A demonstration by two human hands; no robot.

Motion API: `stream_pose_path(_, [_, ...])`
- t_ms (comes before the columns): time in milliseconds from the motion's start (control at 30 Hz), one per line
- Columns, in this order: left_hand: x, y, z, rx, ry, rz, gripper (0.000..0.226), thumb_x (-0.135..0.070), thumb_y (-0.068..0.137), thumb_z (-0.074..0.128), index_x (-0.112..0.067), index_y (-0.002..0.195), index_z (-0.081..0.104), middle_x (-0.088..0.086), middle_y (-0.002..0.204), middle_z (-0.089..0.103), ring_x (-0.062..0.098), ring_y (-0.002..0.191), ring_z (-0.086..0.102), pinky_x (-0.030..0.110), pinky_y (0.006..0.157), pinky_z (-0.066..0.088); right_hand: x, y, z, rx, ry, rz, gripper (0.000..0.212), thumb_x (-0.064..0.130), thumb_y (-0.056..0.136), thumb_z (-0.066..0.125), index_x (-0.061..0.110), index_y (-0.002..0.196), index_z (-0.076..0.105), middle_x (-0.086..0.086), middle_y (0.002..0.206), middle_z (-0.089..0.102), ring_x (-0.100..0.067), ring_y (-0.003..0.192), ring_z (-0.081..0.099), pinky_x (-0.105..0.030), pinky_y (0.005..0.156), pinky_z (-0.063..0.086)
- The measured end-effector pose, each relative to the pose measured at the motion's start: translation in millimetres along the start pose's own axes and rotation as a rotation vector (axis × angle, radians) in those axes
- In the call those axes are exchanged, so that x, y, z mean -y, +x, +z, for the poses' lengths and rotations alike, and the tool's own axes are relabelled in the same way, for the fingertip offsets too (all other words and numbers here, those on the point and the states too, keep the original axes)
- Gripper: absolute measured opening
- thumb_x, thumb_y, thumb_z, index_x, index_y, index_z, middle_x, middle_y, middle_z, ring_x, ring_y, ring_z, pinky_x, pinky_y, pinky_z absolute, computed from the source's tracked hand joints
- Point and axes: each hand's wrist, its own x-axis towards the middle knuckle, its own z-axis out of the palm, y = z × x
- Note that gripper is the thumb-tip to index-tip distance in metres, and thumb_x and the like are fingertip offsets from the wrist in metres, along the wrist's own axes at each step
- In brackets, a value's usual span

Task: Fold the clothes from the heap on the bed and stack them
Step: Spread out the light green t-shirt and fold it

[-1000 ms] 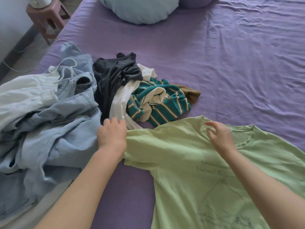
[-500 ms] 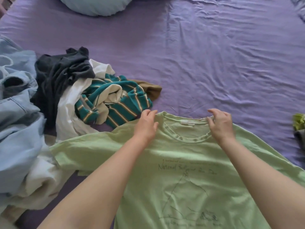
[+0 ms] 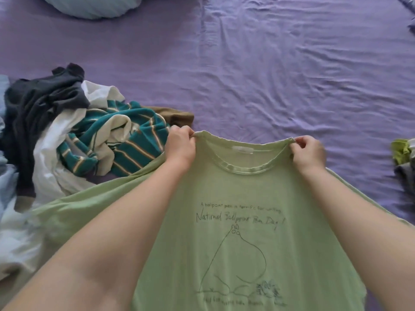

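Both hands moved to the collar, left hand (image 3: 180, 146) and right hand (image 3: 308, 153) pinching soft green T-shirt (image 3: 242, 221) taut

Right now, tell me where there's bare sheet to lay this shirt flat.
Bare sheet lies beyond the shirt, between the pillow and the small pile at right. Left is crowded by the heap.

The green T-shirt (image 3: 235, 243) runs off the bottom edge (hem unseen); its lowest printed line is unreadable.
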Motion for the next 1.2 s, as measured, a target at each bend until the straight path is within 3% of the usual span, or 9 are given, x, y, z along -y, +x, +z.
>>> stream_pose_path(100, [-0.7,-24.6,14.5,0.041,-0.019,0.068,0.043,-0.019,0.096,0.053,-0.01,0.137,0.045,0.017,0.15,0.023,0.031,0.134,0.036,0.033,0.11,0.028,-8.0,-28.9,6.8,0.034,-0.041,-0.161,0.038,0.014,0.091,0.057,0.005,0.128,0.055,-0.022,0.134,0.049,-0.031,0.127,0.042,-0.03,0.106,0.027])
stream_pose_path(233, [18.0,-96.7,43.2,0.227,0.359,0.237,0.071,-0.045,0.098,0.037,-0.031,0.151,-0.009,0.005,0.15,-0.04,0.025,0.142,-0.027,0.048,0.115,-0.012,-37.8,-109.8,19.0,0.155,-0.313,-0.445,0.056,0.032,0.095,0.05,0.025,0.147,0.03,-0.006,0.158,0.012,-0.024,0.147,0.0,-0.038,0.116,-0.001])
stream_pose_path(333, [43.3,-162.8,55.1,0.363,0.533,0.28,0.058,-0.053,0.098,0.005,-0.033,0.144,-0.026,0.003,0.145,-0.045,0.025,0.133,-0.043,0.052,0.113,-0.02,-68.4,-179.5,25.6,0.299,-0.431,-0.431,0.055,0.044,0.097,0.039,0.034,0.148,0.019,0.0,0.16,0.003,-0.019,0.146,-0.008,-0.038,0.116,-0.012])
stream_pose_path(433, [60.3,-212.3,55.8,0.396,0.56,0.293,0.055,-0.052,0.098,0.002,-0.034,0.142,-0.025,0.001,0.15,-0.036,0.025,0.131,-0.044,0.049,0.111,-0.026,-83.4,-234.7,23.8,0.291,-0.389,-0.362,0.055,0.038,0.095,0.049,0.028,0.146,0.03,-0.004,0.157,0.015,-0.023,0.146,0.004,-0.04,0.117,-0.007])
stream_pose_path(667, [86.5,-284.2,33.6,0.471,0.554,0.294,0.06,-0.052,0.099,0.023,-0.037,0.151,0.0,0.0,0.159,-0.017,0.024,0.142,-0.027,0.047,0.112,-0.022,-93.7,-318.8,14.3,0.373,-0.497,-0.209,0.059,0.044,0.098,0.035,0.034,0.15,0.009,-0.004,0.159,-0.008,-0.022,0.146,-0.013,-0.038,0.114,-0.014])
stream_pose_path(767, [106.9,-313.1,13.8,0.416,0.531,0.132,0.068,-0.052,0.097,0.033,-0.037,0.15,-0.006,0.003,0.159,-0.021,0.025,0.145,-0.023,0.045,0.111,-0.021,-97.8,-353.5,9.2,0.478,-0.529,-0.218,0.06,0.044,0.099,0.031,0.034,0.15,0.002,-0.003,0.158,-0.016,-0.019,0.139,-0.028,-0.039,0.112,-0.016])
stream_pose_path(867, [130.8,-344.9,-11.6,0.305,0.367,-0.143,0.082,-0.043,0.093,0.051,-0.027,0.152,-0.004,0.008,0.159,-0.01,0.027,0.147,-0.001,0.04,0.12,0.004,-101.7,-390.0,7.2,0.562,-0.547,-0.293,0.062,0.044,0.098,0.034,0.035,0.15,0.001,0.0,0.158,-0.015,-0.019,0.137,-0.031,-0.04,0.111,-0.017])
stream_pose_path(1000, [149.4,-380.6,-33.5,0.154,-0.072,-0.413,0.088,-0.019,0.083,0.07,-0.015,0.152,0.017,0.013,0.147,0.027,0.03,0.13,0.039,0.039,0.109,0.034,-100.3,-420.7,12.1,0.672,-0.523,-0.443,0.056,0.039,0.098,0.039,0.039,0.148,0.013,0.003,0.159,-0.012,-0.023,0.141,-0.027,-0.042,0.113,-0.014])
stream_pose_path(1200, [170.7,-428.1,-56.5,0.274,-0.25,-0.565,0.033,-0.021,0.082,0.072,-0.011,0.112,0.061,0.002,0.095,0.068,0.021,0.092,0.064,0.033,0.082,0.05,-102.7,-448.4,7.7,0.715,-0.528,-0.554,0.048,0.036,0.095,0.043,0.035,0.142,0.034,0.001,0.16,0.007,-0.027,0.146,-0.005,-0.043,0.116,0.006])
